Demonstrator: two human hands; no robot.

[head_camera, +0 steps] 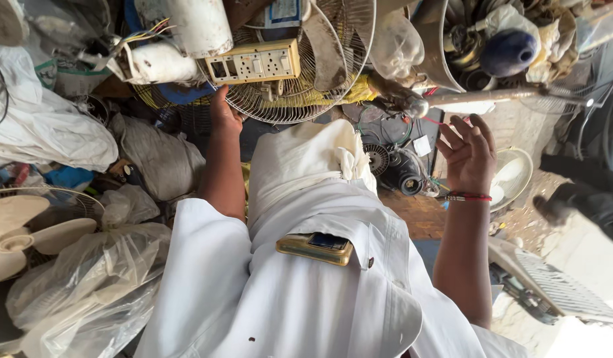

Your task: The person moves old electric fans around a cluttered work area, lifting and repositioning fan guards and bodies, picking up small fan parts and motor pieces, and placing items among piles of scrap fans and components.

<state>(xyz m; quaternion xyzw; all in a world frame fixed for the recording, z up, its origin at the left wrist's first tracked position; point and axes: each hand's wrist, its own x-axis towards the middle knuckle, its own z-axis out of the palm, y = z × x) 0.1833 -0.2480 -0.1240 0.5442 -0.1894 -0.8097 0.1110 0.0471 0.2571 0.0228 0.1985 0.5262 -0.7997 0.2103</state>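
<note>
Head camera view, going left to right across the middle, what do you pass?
Cream fan blades → clear plastic bags → left hand at the wire fan guard → gold phone in the shirt pocket → black motor → right hand, fingers spread.

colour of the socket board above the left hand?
Pale yellow socket board with white switches, just above the left hand; head view.

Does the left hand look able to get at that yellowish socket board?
Probably yes: the left hand is raised just under the socket board, against the wire fan guard, with nothing visible between them.
</note>
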